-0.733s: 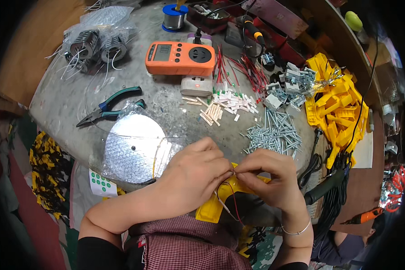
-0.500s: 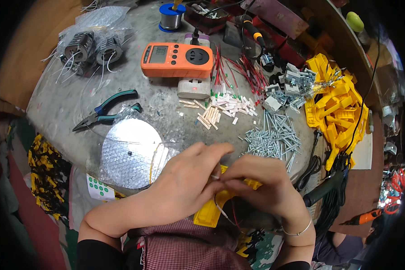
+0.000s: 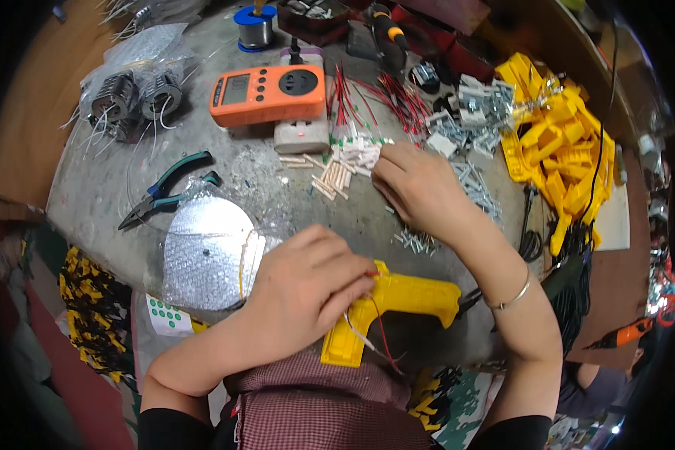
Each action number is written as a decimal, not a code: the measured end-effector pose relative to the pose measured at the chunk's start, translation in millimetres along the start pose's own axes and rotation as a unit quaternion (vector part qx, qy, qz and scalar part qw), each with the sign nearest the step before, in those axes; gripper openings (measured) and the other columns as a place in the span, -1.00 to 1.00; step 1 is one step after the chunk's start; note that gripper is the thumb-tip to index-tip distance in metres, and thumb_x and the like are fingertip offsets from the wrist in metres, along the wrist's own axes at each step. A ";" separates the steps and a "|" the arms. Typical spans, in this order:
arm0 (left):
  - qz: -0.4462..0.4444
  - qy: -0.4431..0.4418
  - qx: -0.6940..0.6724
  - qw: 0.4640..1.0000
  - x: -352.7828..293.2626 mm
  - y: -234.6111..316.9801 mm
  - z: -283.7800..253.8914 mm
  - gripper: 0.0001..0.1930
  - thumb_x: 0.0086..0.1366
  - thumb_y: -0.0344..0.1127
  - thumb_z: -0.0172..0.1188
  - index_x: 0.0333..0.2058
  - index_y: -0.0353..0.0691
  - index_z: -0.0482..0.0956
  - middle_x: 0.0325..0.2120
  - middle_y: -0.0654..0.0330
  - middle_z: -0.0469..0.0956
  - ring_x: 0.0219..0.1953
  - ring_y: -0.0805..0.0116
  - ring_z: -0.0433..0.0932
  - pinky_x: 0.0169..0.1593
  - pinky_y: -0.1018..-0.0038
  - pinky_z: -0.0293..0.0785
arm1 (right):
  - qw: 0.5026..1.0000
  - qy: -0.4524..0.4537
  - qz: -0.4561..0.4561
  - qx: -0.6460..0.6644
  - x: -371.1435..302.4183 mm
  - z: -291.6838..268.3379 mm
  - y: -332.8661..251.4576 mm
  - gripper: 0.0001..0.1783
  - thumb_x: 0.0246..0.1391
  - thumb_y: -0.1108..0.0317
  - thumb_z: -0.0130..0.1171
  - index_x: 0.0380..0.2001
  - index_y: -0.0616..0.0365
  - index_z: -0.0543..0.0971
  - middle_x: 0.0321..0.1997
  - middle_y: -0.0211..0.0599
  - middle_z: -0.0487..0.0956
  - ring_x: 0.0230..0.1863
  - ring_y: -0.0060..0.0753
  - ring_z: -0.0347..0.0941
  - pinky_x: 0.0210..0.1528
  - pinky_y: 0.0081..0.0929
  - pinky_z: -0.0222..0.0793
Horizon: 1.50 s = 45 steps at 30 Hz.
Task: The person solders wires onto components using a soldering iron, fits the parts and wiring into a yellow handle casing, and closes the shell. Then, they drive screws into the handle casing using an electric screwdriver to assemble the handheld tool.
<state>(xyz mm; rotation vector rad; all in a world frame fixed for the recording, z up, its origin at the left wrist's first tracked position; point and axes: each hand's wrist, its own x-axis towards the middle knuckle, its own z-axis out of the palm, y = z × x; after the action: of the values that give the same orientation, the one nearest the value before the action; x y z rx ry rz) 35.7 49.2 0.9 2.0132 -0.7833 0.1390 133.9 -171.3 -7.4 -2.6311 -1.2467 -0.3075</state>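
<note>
My left hand (image 3: pixel 307 289) is closed with a pinch at the upper end of a yellow plastic handle shell (image 3: pixel 420 296), which lies open side up at the table's near edge. A red wire (image 3: pixel 382 330) and a white wire (image 3: pixel 356 334) hang out of the shell below my fingertips. What else the pinch covers is hidden. Farther off, my right hand (image 3: pixel 420 187) has its bent fingers apart at the edge of a pile of small white pieces (image 3: pixel 358 150). Nothing shows between those fingers, though the fingertips are partly hidden. Cream-coloured sticks (image 3: pixel 332 180) lie just left of it.
Screws (image 3: pixel 476 187) lie beside my right forearm, with metal-and-white switch parts (image 3: pixel 472 112) and yellow shells (image 3: pixel 555 150) beyond. An orange meter (image 3: pixel 268 94), solder spool (image 3: pixel 255 30), red leads (image 3: pixel 345 97), pliers (image 3: pixel 169 187), silvery bubble-wrapped disc (image 3: pixel 206 255) and metal cylinders (image 3: pixel 112 97) fill the table.
My right hand has left the yellow shell and moved up to the white pieces. My left hand has stayed at the shell, now more exposed. The whole view has shifted slightly.
</note>
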 end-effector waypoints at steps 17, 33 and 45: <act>0.112 -0.005 0.009 0.994 -30.9 39.5 7.7 -0.58 -0.10 -0.30 0.44 -0.19 -0.24 0.65 -0.24 0.13 0.60 -0.14 0.08 0.54 -0.04 0.24 0.46 | 0.959 0.041 0.165 0.224 -97.7 -79.9 -157.6 -0.73 -0.12 0.53 0.35 -0.27 0.10 0.60 -0.43 -0.32 0.54 -0.44 -0.28 0.52 -0.44 -0.42 0.45; 0.083 0.097 0.114 0.985 -8.3 32.6 46.0 -0.80 -0.08 -0.42 0.41 -0.42 -0.18 0.62 -0.52 0.24 0.52 -0.43 0.23 0.51 -0.36 0.31 0.39 | 0.711 0.220 0.464 0.481 -123.4 -70.2 -118.4 -0.82 0.12 0.54 0.28 -0.22 0.37 0.56 -0.39 -0.34 0.59 -0.39 -0.66 0.53 -0.34 -0.75 0.45; 0.091 0.085 0.112 0.986 -7.4 35.2 47.4 -0.80 -0.11 -0.44 0.41 -0.44 -0.21 0.60 -0.53 0.22 0.52 -0.43 0.21 0.51 -0.34 0.31 0.41 | 0.777 0.198 0.406 0.439 -116.1 -60.8 -124.4 -0.85 0.04 0.63 0.29 -0.28 0.37 0.59 -0.25 -0.27 0.57 -0.35 -0.57 0.58 -0.27 -0.69 0.51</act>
<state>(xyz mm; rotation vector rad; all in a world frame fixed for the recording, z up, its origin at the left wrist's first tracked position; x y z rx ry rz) -0.2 1.9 -2.4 2.1032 -0.8718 0.5184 -40.8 -196.6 31.2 -1.8495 0.0206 -0.0672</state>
